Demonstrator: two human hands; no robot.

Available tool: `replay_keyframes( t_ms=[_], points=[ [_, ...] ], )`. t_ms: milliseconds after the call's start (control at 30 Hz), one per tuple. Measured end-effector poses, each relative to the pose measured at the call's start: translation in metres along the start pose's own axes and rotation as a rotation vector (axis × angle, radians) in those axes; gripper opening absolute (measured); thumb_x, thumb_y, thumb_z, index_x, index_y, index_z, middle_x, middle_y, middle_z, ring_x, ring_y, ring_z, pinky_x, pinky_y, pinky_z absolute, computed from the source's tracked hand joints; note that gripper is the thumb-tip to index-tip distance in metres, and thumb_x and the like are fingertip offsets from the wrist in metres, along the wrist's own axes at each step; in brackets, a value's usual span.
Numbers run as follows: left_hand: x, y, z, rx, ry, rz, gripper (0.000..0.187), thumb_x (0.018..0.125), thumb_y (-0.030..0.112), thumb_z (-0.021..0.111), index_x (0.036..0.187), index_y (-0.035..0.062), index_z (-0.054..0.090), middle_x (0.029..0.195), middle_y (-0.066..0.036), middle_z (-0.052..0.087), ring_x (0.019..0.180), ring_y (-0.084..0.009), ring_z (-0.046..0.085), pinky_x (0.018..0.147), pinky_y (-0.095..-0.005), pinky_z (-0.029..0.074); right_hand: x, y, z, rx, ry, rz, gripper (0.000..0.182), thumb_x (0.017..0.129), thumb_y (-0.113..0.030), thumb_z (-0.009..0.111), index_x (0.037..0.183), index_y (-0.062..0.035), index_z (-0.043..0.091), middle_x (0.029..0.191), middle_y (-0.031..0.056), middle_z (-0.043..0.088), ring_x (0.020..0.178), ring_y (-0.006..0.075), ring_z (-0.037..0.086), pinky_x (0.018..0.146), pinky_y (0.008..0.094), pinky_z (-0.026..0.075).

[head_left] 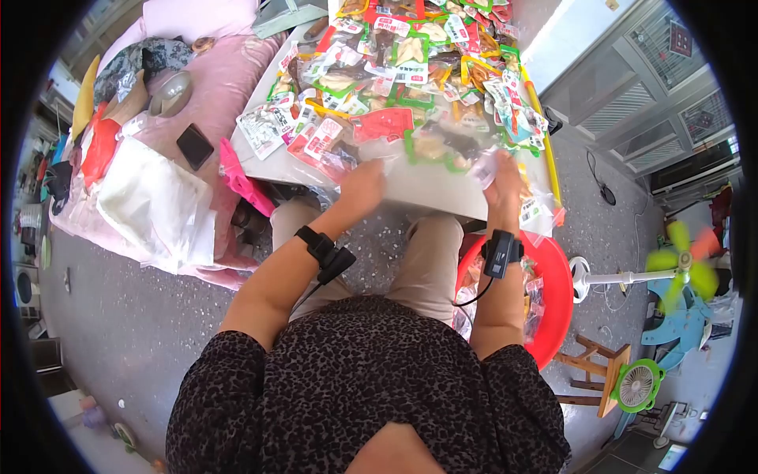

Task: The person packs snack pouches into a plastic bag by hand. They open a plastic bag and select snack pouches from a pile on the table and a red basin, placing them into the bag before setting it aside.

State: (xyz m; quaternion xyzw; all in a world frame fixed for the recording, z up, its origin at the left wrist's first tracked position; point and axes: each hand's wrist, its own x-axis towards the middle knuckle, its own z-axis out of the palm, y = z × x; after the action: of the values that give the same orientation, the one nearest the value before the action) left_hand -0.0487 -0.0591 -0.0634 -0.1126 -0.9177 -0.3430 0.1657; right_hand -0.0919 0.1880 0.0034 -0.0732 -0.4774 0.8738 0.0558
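Observation:
My left hand point(363, 188) is over the table's front edge, its fingers curled and somewhat blurred. A thin see-through edge shows at its fingertips, which looks like clear plastic. To the right, my right hand point(504, 183) is closed on a crumpled clear plastic bag point(483, 168); its fingers are partly hidden. Just beyond my hands, a heap of sealed food packets point(410, 51) covers the white table point(410, 189). Nearest my left hand are a red-printed packet point(384, 125) and a silver-white packet point(265, 128). A green-edged packet point(433, 147) lies between the hands, blurred.
A red tub point(559, 296) with packets stands by my right leg. Left is a pink-covered bed point(229, 79) with a phone point(195, 147) and white plastic sheets point(154, 201). At right are a standing fan point(681, 261), a wooden stool point(612, 379) and a small green fan point(638, 385).

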Motion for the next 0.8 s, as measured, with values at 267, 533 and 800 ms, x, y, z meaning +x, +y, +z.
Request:
replay_keyframes(
  t_ms=[267, 533, 800],
  points=[
    [-0.007, 0.023, -0.024, -1.149, -0.096, -0.495, 0.035, 0.083, 0.022, 0.041, 0.11, 0.0012, 0.037, 0.1, -0.01, 0.05, 0.086, -0.0197, 0.051, 0.07, -0.0329, 0.043, -0.042, 0.015, -0.002, 0.279, -0.412, 0.265, 0.017, 0.078, -0.017, 0.052, 0.086, -0.0028, 0.046, 0.074, 0.0108, 0.054, 0.059, 0.0186, 0.055, 0.052, 0.0315, 0.048],
    [-0.021, 0.039, -0.062, -1.65, -0.743, -0.63, 0.038, 0.084, 0.027, 0.039, 0.112, 0.001, 0.038, 0.103, -0.011, 0.05, 0.088, -0.0185, 0.051, 0.075, -0.0325, 0.042, -0.055, 0.011, -0.003, 0.007, -0.593, 0.408, 0.01, 0.077, -0.012, 0.053, 0.081, -0.0041, 0.048, 0.07, 0.0052, 0.053, 0.06, 0.0135, 0.053, 0.051, 0.0247, 0.045],
    [-0.017, 0.061, -0.047, -0.814, -1.037, -0.183, 0.035, 0.074, 0.014, 0.053, 0.105, -0.0001, 0.045, 0.092, -0.004, 0.051, 0.083, -0.0095, 0.047, 0.073, -0.0243, 0.039, -0.065, 0.021, 0.026, -0.261, -0.565, 0.431, 0.01, 0.078, -0.01, 0.051, 0.086, -0.0037, 0.051, 0.073, 0.0018, 0.054, 0.065, 0.0094, 0.051, 0.057, 0.0222, 0.043]
  ],
)
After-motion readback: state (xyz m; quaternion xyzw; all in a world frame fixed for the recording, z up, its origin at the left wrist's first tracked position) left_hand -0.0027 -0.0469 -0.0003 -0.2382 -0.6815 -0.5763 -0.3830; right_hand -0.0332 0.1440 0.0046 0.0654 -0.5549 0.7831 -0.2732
